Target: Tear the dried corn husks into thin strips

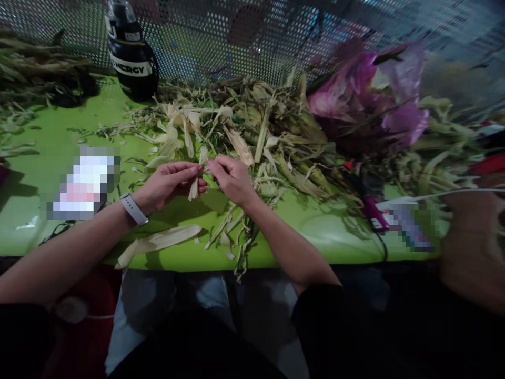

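Observation:
Both hands meet over the green tabletop (67,126). My left hand (171,181), with a white watch band on the wrist, pinches a pale strip of dried husk (194,188) that hangs below the fingers. My right hand (232,179) is closed at the strip's upper end, thumb and fingers pressed together on it. Just behind the hands spreads a heap of dry husks and leaves (292,137). Nearer the front edge lies a long cream husk piece (161,239), with thin torn strips (229,231) to its right.
A black bottle (134,68) stands at the back left. A blurred-out phone (84,184) lies left of my hands. A pink plastic bag (363,95) sits at the back right, before a perforated metal panel (205,37). Another person's arm (471,242) rests at the right edge.

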### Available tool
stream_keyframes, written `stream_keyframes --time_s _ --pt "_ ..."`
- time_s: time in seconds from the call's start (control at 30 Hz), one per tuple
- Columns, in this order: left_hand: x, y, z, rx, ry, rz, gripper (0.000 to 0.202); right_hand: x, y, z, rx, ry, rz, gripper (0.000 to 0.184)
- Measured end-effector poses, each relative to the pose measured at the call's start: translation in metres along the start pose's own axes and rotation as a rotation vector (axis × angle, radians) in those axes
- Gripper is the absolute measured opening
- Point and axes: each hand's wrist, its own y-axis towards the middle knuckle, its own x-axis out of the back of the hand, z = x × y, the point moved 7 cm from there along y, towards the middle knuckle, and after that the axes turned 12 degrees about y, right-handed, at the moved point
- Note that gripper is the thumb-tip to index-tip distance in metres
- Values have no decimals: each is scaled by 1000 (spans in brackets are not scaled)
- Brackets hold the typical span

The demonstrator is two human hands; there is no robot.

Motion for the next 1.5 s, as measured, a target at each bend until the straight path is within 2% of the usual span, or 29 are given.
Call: stream_keyframes --time_s 0.17,0.33,0.5,0.63,0.73,0.83,0.93,1.07,1.3,1.5 --pt "-2 0 5 93 -1 26 16 -5 0 3 56 -37 22 47" --pt "-1 0 6 73 10 51 16 -7 -1 1 53 -72 22 47" --pt "-3 -1 0 38 10 70 17 -5 0 6 105 -137 -30 47" --pt "-2 -1 1 67 74 51 13 0 1 8 131 -182 -84 48" --pt "-2 0 6 95 78 48 12 4 3 6 95 -158 -74 51" --pt "5 2 6 54 35 -39 12 10 4 -1 -43 -60 -63 54" --pt "9 3 4 11 -11 -88 14 6 1 -8 -193 27 45 54" --pt "9 2 1 -17 15 -79 28 -8 -1 -8 -183 16 222 38" --pt "6 5 2 -39 103 -15 34 -16 -2 -13 -177 52 305 27" --pt "10 4 -3 -94 113 -123 33 -14 0 -5 -79 -89 323 29"
